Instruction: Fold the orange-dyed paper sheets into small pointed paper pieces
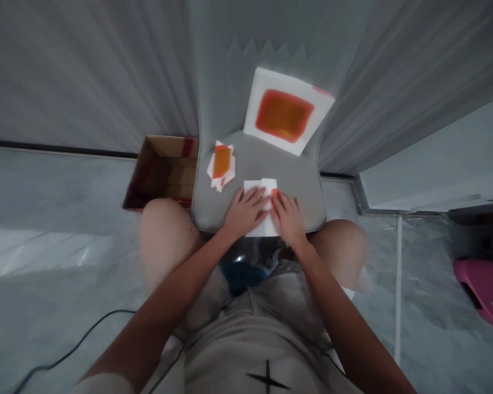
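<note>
A white sheet of paper (253, 232) with folded edges lies at the front of a grey chair seat (267, 163). My left hand (246, 212) rests flat over its left and middle part, fingers stretched out. On the paper's right edge lies my right hand (288, 218), its fingers spread and pointing forward. A small orange patch (275, 192) shows on the paper by the right fingertips. Both hands meet near the middle, where the fingers hide part of the paper. To the left sits a small pile of folded white-and-orange paper pieces (222, 163).
A white square packet (250, 117) with an orange panel leans at the back of the seat. An open cardboard box (164, 172) stands on the floor to the left. A pink plastic object (487, 290) is at the far right, and a dark cable (82, 342) runs at lower left.
</note>
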Demonstrator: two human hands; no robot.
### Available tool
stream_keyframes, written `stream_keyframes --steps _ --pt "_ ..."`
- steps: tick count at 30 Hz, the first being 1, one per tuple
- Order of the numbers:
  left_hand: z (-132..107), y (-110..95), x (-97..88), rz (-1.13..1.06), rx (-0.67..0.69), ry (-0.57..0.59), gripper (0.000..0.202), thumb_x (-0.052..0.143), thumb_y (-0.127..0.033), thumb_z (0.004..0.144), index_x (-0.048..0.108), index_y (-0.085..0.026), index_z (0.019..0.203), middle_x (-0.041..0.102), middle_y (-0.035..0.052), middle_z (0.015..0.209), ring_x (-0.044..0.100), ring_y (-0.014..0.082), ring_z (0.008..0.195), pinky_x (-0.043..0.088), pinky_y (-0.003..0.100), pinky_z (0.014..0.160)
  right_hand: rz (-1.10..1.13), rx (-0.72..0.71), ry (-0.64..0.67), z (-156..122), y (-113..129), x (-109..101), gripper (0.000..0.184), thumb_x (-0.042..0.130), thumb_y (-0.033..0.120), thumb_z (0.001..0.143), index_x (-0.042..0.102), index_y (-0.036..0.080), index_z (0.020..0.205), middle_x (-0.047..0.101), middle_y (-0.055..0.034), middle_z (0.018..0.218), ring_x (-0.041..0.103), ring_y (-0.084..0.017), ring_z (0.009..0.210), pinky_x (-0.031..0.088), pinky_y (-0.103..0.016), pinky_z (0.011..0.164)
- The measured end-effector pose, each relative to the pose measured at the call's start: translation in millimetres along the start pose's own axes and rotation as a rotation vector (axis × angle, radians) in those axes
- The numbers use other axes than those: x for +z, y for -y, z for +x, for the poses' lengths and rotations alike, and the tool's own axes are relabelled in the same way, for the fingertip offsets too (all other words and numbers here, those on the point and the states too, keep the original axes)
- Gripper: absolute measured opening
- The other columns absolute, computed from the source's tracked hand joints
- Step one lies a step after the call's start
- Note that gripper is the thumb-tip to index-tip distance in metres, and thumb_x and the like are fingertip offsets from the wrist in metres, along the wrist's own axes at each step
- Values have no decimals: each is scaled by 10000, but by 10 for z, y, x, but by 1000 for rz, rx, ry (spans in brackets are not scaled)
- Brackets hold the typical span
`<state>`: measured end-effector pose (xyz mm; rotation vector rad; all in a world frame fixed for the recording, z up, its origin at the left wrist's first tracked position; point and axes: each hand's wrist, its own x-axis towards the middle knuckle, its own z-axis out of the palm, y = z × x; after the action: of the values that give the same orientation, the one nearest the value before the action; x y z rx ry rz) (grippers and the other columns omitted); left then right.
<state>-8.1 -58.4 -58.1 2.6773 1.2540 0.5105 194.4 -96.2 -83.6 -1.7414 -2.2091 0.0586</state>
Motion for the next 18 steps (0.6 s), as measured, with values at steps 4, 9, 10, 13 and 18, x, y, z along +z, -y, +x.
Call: stream_keyframes --steps 4,9,10,13,18 --pt "-2 0 14 15 12 7 522 371 -494 1092 541 -259 1525 446 40 1657 362 279 1564 177 567 1320 -5 19 -10 8 23 3 553 327 406 1099 488 162 1568 469 -159 1630 384 -310 1522 218 -602 1274" --pt "3 -10 -5 48 19 32 538 360 -473 1094 498 -247 1562 408 53 1677 336 284 1578 169 575 1321 -10 42 -2 0 41 -10 560 324 421 1101 482 167 1574 476 -156 1628 394 -301 1519 205 -590 1280" --pt "4 -13 -12 53 20 39 541 355 -470 1095 489 -247 1569 402 56 1680 331 286 1580 170 580 1320 -10 44 1 -6 44 -12 565 318 429 1102 475 168 1579 467 -154 1635 389 -298 1524 204 -588 1281" --pt "6 -19 -27 63 22 62 545 324 -452 1103 466 -242 1585 383 58 1689 320 286 1585 170 590 1318 -11 49 15 -24 66 -12 583 293 450 1106 453 169 1591 431 -151 1660 365 -293 1544 199 -585 1284" --pt "7 -23 -25 72 19 85 546 303 -446 1107 455 -243 1591 364 47 1699 296 275 1596 150 582 1323 -13 90 19 -50 148 4 603 240 442 1115 403 153 1618 381 -165 1685 317 -305 1575 183 -608 1281"
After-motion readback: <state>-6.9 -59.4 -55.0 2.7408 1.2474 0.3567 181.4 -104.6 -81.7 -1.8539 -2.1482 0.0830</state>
